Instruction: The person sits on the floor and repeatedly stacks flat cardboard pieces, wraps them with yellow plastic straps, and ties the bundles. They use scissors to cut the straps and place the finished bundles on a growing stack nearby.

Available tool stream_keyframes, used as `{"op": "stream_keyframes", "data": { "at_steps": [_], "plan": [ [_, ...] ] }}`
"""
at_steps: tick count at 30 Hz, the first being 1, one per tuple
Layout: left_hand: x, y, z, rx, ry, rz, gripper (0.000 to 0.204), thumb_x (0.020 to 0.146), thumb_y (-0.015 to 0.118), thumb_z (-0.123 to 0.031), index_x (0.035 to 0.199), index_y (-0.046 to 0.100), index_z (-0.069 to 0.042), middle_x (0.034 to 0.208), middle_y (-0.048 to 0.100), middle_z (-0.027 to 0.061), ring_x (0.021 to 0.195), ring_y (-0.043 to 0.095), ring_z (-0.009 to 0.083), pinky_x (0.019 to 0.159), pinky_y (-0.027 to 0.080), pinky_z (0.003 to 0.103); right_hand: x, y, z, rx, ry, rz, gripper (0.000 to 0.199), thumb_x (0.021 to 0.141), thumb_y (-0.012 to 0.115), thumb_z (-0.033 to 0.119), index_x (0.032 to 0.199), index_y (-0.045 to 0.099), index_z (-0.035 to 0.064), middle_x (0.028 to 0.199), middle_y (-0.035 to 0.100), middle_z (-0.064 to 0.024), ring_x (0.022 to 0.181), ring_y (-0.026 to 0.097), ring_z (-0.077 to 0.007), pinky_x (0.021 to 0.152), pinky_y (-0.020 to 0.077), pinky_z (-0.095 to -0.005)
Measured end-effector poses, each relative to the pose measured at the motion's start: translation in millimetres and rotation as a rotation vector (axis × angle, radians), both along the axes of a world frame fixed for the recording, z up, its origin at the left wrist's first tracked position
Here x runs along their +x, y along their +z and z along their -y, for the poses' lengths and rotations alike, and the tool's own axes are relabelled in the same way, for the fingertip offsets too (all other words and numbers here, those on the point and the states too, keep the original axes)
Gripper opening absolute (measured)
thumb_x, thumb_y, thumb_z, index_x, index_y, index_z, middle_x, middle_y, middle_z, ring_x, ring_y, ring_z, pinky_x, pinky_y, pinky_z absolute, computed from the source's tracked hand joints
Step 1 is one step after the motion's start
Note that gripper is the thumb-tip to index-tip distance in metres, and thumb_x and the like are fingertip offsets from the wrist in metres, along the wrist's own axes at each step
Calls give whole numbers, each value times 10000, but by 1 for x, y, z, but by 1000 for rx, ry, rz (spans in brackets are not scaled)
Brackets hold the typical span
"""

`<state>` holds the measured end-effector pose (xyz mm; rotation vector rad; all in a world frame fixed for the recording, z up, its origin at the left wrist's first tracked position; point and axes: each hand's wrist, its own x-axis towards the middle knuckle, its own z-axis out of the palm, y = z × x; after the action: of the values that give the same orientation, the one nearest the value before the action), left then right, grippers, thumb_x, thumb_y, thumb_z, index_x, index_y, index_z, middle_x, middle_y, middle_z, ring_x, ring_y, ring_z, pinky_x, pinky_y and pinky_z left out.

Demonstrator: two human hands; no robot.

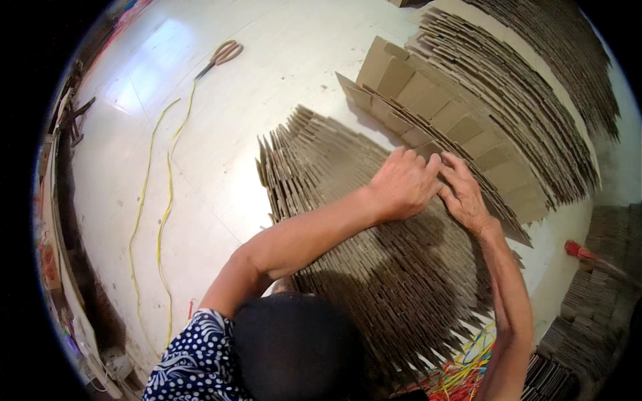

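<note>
A long, fanned row of folded brown cardboard dividers [374, 267] stands on edge beneath my arms. My left hand [406, 182] reaches across this row, its fingers curled at the row's far right side. Close beside it, my right hand [466, 194] bends its thumb and fingers over the edges there. Both hands appear to grip cardboard between them; their fingers hide the exact pieces. Just beyond my fingertips leans a partly opened cardboard divider [428, 100], its wide flat panels showing, against another packed row [495, 87].
Scissors [227, 52] with brown handles lie on the pale floor [221, 147], near long yellow strings [165, 214]. Colourful straps [461, 371] are heaped at lower right. More stacked cardboard [592, 314] and a red object [579, 250] are at the right. A dark rounded shape [297, 347] covers the bottom middle.
</note>
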<state>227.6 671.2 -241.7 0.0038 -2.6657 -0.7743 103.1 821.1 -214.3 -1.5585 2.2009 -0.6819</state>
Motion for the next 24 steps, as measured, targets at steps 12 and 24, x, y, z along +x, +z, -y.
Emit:
{"op": "stream_keyframes", "data": {
  "at_steps": [12, 24],
  "plan": [
    [4, -1, -1, -38, -53, -12, 265, 846, 571, -261, 722, 592, -28, 736, 573, 130, 765, 549, 307, 730, 424, 418, -57, -20, 18, 96, -355, -681, 551, 774, 697, 128, 1272, 468, 67, 1042, 499, -121, 962, 491, -309, 820, 406, -423],
    [6, -4, -4, -110, -54, -34, 232, 829, 584, -254, 722, 568, -49, 721, 534, 110, 736, 523, 284, 704, 411, 402, -39, -25, 18, -34, -206, -481, 354, 808, 636, 109, 1140, 514, 98, 989, 552, -129, 918, 557, -334, 754, 451, -449]
  ]
}}
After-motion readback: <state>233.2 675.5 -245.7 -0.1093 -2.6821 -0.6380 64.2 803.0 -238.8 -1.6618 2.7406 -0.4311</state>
